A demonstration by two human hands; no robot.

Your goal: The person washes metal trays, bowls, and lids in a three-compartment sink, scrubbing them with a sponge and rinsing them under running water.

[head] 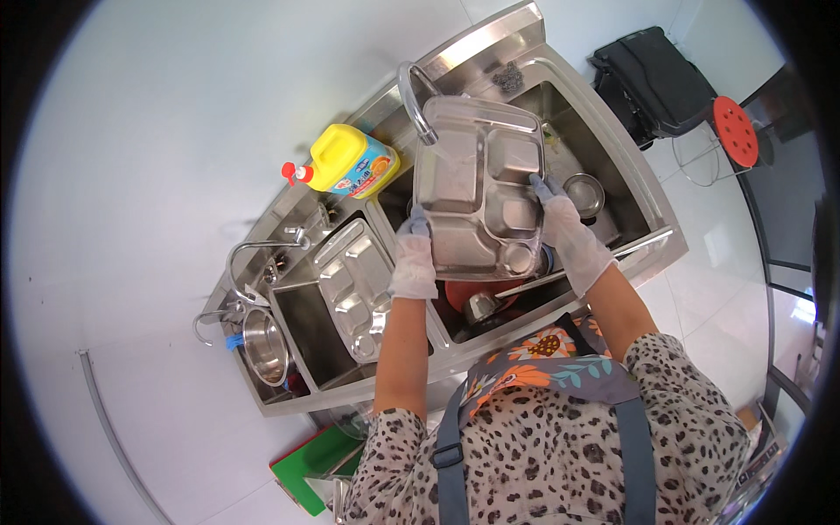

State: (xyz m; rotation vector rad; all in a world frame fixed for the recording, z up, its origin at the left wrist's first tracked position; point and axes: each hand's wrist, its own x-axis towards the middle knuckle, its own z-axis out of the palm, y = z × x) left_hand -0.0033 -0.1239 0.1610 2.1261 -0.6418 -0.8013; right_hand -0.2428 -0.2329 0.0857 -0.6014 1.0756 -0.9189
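Observation:
A compartmented stainless steel tray [462,187] is held between my two gloved hands over the sink, beneath a chrome gooseneck faucet [415,98] with water running onto it. My left hand [415,249] grips the tray's left edge; my right hand [566,226] grips its right edge. Both hands wear thin gloves with pale cuffs. Another compartmented steel tray [357,289] lies over the basin to the left. Below the held tray, a red basin [469,295] and a metal ladle or cup with a handle [481,307] are partly hidden. A round metal bowl [584,195] sits in the right basin.
A yellow detergent jug [354,161] stands on the sink's back ledge. A steel wool scourer [508,79] lies at the back right. At the far left are a second gooseneck faucet [236,262] and a steel bowl [264,346]. A red stool [735,131] stands on the right.

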